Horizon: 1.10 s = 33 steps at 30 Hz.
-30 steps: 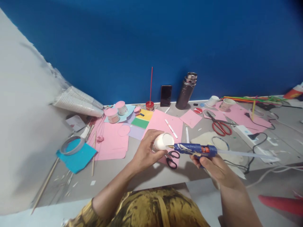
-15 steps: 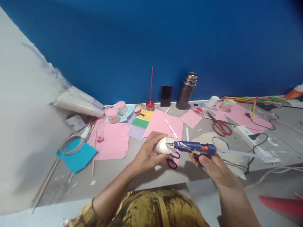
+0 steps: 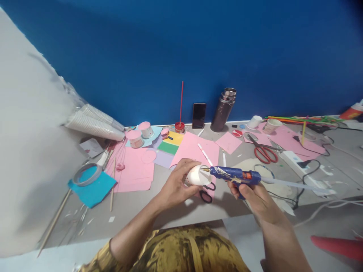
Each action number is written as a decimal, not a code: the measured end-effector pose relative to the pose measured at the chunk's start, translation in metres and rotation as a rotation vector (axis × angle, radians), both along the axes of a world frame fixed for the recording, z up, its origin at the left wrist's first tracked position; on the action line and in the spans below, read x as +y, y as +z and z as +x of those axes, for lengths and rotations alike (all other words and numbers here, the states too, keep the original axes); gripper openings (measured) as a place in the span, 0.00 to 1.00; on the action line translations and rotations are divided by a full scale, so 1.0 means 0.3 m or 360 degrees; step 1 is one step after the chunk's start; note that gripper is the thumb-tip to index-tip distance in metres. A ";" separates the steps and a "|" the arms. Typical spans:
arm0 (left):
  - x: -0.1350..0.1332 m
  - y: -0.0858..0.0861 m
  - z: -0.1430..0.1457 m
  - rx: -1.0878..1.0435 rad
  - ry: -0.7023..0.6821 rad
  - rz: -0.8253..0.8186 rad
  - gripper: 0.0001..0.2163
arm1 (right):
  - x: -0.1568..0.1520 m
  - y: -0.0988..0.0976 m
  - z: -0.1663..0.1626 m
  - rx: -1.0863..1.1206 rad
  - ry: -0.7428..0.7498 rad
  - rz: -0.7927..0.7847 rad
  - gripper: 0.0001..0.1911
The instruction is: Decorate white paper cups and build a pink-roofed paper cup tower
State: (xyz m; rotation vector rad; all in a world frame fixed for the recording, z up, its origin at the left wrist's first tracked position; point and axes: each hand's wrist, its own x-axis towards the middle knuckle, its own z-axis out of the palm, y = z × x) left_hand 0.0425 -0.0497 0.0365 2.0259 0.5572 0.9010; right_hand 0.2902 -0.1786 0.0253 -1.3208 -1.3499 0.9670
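Paper cup (image 3: 194,176) sits tilted in left hand (image 3: 178,183), fingers and thumb clamped round its side, one end facing right. Right hand (image 3: 256,198) is wrapped round glue gun (image 3: 234,175), nozzle at that end; can't tell if touching. Black-handled scissors (image 3: 205,197) lie just below the held cup. Beyond left grip, loose pink disc (image 3: 149,156) lies on pink paper (image 3: 136,175); farther, 2 pink-topped cups (image 3: 136,142) look done. Held cup: gluing looks under way, no disc on yet. Far beyond right grip, 2 cups without discs (image 3: 254,122).
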 end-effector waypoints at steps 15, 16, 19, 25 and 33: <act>-0.005 0.011 -0.003 0.0021 0.0014 -0.0042 0.26 | 0.008 0.000 -0.008 0.0048 -0.0063 0.0024 0.25; -0.005 0.010 -0.003 0.0023 0.0018 -0.0043 0.27 | 0.009 0.000 -0.008 0.0046 -0.0068 0.0023 0.25; -0.004 0.009 -0.003 0.0013 0.0018 -0.0028 0.27 | 0.011 0.003 -0.008 0.0018 -0.0069 0.0024 0.26; -0.001 0.010 -0.003 -0.0002 0.0024 -0.0010 0.26 | 0.012 0.002 -0.005 0.0050 -0.0068 0.0034 0.25; 0.000 0.010 -0.007 0.0023 0.0048 -0.0092 0.28 | 0.010 -0.003 0.001 0.0116 -0.0105 0.0003 0.24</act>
